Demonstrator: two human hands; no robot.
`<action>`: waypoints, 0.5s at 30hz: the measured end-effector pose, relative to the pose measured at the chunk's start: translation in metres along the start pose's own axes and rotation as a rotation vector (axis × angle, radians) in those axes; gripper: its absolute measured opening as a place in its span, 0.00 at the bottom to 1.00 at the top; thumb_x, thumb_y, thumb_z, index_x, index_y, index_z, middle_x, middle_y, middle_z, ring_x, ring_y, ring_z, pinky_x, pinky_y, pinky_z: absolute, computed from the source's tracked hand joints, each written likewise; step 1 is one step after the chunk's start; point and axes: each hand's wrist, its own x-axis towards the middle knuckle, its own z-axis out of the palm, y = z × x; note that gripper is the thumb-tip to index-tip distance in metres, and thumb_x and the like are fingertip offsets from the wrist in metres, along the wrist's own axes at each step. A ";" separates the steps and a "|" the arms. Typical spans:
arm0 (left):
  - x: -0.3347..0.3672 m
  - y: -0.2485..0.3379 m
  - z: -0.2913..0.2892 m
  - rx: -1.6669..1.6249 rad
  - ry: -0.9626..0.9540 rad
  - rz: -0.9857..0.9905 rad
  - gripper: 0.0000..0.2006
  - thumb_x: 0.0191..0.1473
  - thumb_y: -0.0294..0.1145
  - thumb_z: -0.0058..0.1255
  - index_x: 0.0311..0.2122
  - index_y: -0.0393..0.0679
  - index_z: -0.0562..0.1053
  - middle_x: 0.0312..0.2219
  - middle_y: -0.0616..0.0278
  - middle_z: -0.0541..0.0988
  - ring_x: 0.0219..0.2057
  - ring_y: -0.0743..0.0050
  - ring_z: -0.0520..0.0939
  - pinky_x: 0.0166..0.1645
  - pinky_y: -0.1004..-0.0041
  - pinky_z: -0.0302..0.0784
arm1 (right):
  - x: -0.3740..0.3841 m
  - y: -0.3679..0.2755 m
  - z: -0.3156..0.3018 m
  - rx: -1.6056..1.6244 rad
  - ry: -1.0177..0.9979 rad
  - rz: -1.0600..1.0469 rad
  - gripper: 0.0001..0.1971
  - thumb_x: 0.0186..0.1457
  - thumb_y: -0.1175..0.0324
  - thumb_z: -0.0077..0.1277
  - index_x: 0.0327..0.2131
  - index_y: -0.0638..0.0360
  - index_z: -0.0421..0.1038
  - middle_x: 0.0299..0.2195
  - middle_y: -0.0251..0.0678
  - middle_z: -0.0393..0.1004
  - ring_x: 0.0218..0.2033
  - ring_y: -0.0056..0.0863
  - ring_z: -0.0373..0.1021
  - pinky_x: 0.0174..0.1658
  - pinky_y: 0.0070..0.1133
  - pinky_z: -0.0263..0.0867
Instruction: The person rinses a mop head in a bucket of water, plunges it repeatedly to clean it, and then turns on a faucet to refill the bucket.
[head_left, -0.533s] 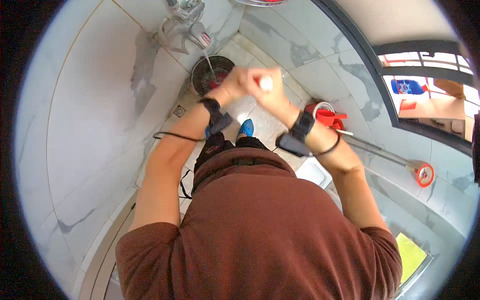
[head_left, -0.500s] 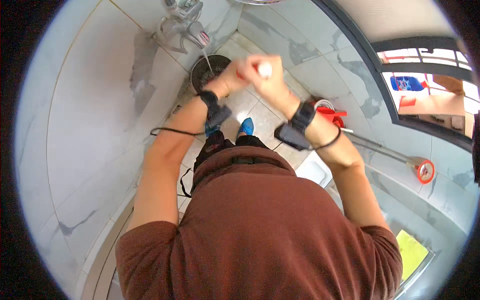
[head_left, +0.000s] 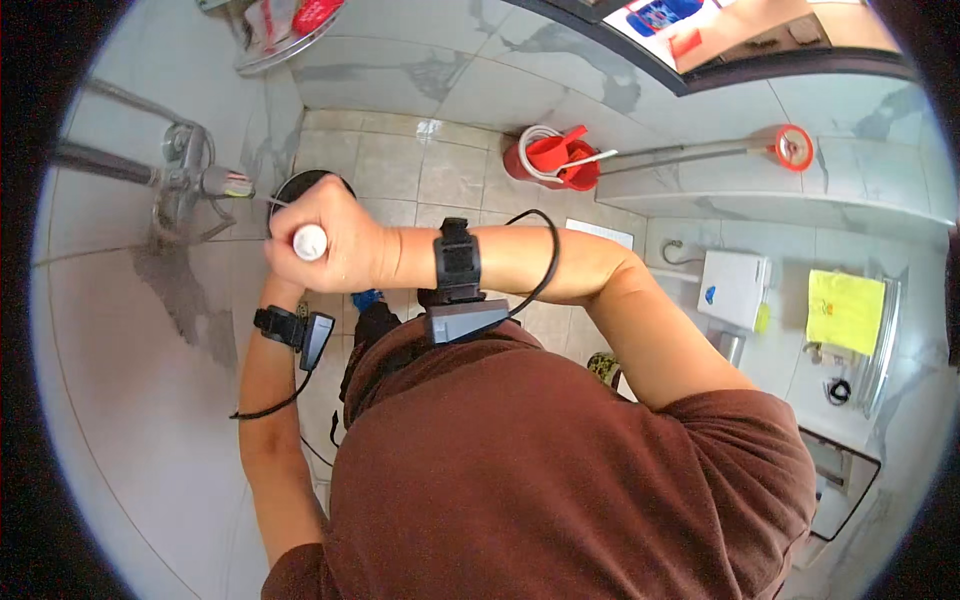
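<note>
My right hand [head_left: 340,235] is closed around a white round-ended object [head_left: 310,243]. Only its pale end shows past the fingers, so I cannot tell its kind. Tucked under the right hand, my left hand [head_left: 284,288] is mostly covered, and its fingers are hidden. Both wrists wear black straps with small grey boxes and cords. Just beyond the hands, a thin stream of water runs from the wall tap [head_left: 228,184] toward a dark round bucket [head_left: 305,183] on the floor. The right hand partly covers that bucket.
A red bucket [head_left: 520,165] holding a white hose and red dipper stands by the far wall. A long pole with an orange-rimmed end [head_left: 793,148] lies along the ledge. At right are a white box [head_left: 735,288] and a yellow cloth [head_left: 845,310]. A corner shelf [head_left: 290,48] hangs upper left.
My view has turned, bringing the tap to the left and the wall at right into sight. The right forearm now reaches across leftward, and its hand covers most of the left hand.
</note>
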 end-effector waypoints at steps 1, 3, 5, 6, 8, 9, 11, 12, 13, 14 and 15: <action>-0.002 -0.003 0.002 0.006 -0.002 -0.010 0.16 0.41 0.30 0.53 0.37 0.39 0.67 0.33 0.60 0.73 0.35 0.71 0.72 0.39 0.73 0.68 | -0.006 0.007 0.000 0.003 -0.003 0.013 0.11 0.38 0.75 0.47 0.08 0.62 0.60 0.07 0.36 0.58 0.09 0.22 0.55 0.15 0.17 0.53; -0.006 -0.008 0.003 0.008 0.000 -0.025 0.16 0.41 0.30 0.53 0.37 0.39 0.67 0.33 0.60 0.72 0.35 0.72 0.72 0.39 0.73 0.68 | -0.015 0.022 0.004 -0.009 0.010 0.003 0.12 0.38 0.75 0.47 0.08 0.61 0.59 0.07 0.36 0.58 0.09 0.25 0.55 0.15 0.18 0.53; -0.004 -0.012 0.005 0.008 0.001 -0.030 0.16 0.41 0.30 0.53 0.37 0.39 0.67 0.33 0.60 0.72 0.35 0.72 0.72 0.39 0.73 0.68 | -0.020 0.031 0.005 -0.015 0.001 -0.008 0.12 0.38 0.75 0.46 0.07 0.61 0.58 0.08 0.37 0.59 0.10 0.29 0.57 0.16 0.20 0.53; -0.003 -0.014 0.006 0.014 0.001 -0.032 0.15 0.41 0.30 0.53 0.37 0.39 0.67 0.33 0.60 0.72 0.35 0.72 0.72 0.39 0.73 0.68 | -0.021 0.035 0.005 -0.018 0.006 -0.006 0.12 0.38 0.75 0.46 0.07 0.61 0.58 0.08 0.37 0.59 0.10 0.29 0.57 0.16 0.20 0.53; 0.000 -0.015 0.006 0.018 0.002 -0.033 0.15 0.41 0.30 0.53 0.37 0.40 0.67 0.33 0.61 0.72 0.35 0.72 0.72 0.39 0.73 0.68 | -0.023 0.040 0.007 -0.008 0.022 -0.042 0.12 0.38 0.75 0.46 0.07 0.61 0.57 0.08 0.37 0.58 0.10 0.30 0.55 0.16 0.20 0.52; 0.002 -0.014 0.006 0.023 0.006 -0.034 0.15 0.41 0.30 0.53 0.37 0.40 0.67 0.33 0.61 0.72 0.35 0.72 0.72 0.39 0.73 0.68 | -0.023 0.043 0.008 -0.010 0.025 -0.045 0.12 0.38 0.75 0.46 0.07 0.61 0.57 0.08 0.37 0.58 0.10 0.30 0.55 0.16 0.20 0.52; 0.008 -0.013 0.009 0.028 0.005 -0.025 0.15 0.41 0.30 0.53 0.37 0.40 0.67 0.33 0.61 0.72 0.35 0.72 0.72 0.39 0.73 0.68 | -0.020 0.043 0.003 0.033 0.002 -0.008 0.12 0.38 0.74 0.46 0.08 0.62 0.58 0.07 0.37 0.58 0.10 0.29 0.55 0.16 0.20 0.52; 0.011 -0.011 0.011 0.032 0.004 -0.019 0.15 0.41 0.30 0.53 0.37 0.40 0.67 0.33 0.61 0.72 0.35 0.72 0.72 0.39 0.73 0.68 | -0.020 0.042 0.000 0.032 0.008 -0.016 0.12 0.38 0.74 0.46 0.08 0.62 0.58 0.07 0.37 0.58 0.10 0.29 0.55 0.16 0.20 0.52; 0.015 -0.009 0.008 0.041 0.011 -0.014 0.15 0.41 0.30 0.53 0.37 0.40 0.67 0.33 0.61 0.72 0.34 0.72 0.72 0.39 0.73 0.68 | -0.017 0.041 0.000 0.029 0.019 0.002 0.11 0.38 0.74 0.46 0.09 0.63 0.59 0.07 0.38 0.58 0.10 0.27 0.55 0.16 0.20 0.53; 0.019 -0.006 0.009 0.044 0.014 -0.002 0.15 0.41 0.30 0.53 0.37 0.40 0.67 0.33 0.61 0.72 0.34 0.73 0.72 0.38 0.73 0.68 | -0.014 0.039 -0.001 0.027 0.029 0.020 0.10 0.38 0.74 0.46 0.10 0.64 0.60 0.08 0.38 0.58 0.10 0.25 0.55 0.16 0.20 0.53; 0.022 -0.002 0.011 0.048 0.019 0.007 0.15 0.41 0.30 0.53 0.37 0.40 0.67 0.32 0.61 0.72 0.34 0.73 0.72 0.38 0.74 0.68 | -0.010 0.041 -0.003 -0.002 0.034 0.005 0.09 0.38 0.73 0.46 0.11 0.66 0.62 0.08 0.39 0.59 0.10 0.22 0.56 0.16 0.20 0.55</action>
